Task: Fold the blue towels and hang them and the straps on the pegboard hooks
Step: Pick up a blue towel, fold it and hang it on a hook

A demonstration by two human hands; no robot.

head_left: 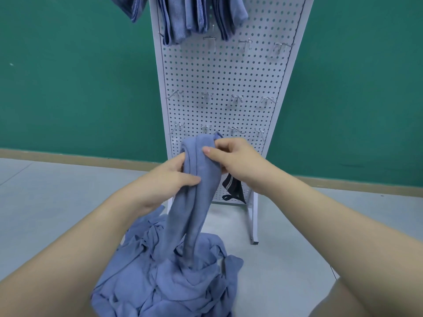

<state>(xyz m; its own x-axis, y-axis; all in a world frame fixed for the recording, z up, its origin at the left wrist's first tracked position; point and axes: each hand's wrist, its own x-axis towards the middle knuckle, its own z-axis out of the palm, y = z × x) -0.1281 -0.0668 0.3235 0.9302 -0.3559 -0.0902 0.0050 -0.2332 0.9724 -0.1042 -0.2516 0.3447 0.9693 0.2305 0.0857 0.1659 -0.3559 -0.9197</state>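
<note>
Hands meet in the middle of the view, both gripping one blue towel point(194, 179) that is raised off the floor in a long, bunched column. The left hand point(169, 177) grasps the towel from its left side, thumb laid across the front of the cloth and fingers curled behind it. The right hand point(231, 156) pinches the towel's upper fold from the right, thumb pressed on the near face, fingers wrapped over the top edge. The towel's lower end trails down into a heap of blue towels point(174, 271) lying crumpled on the pale grey floor point(45, 202), near the person and between the two forearms. Beyond the hands stands a white pegboard point(219, 76) on a metal foot, set against a green wall point(68, 76). Several folded blue towels point(183, 17) hang side by side along the pegboard's top, at the far upper edge of the view. Rows of bare metal hooks point(207, 96) stick out lower down the board. A dark strap point(233, 186) with pale stripes hangs at the bottom of the pegboard, just right of the held towel and below the right wrist; what it hangs from is hidden by the hand.
</note>
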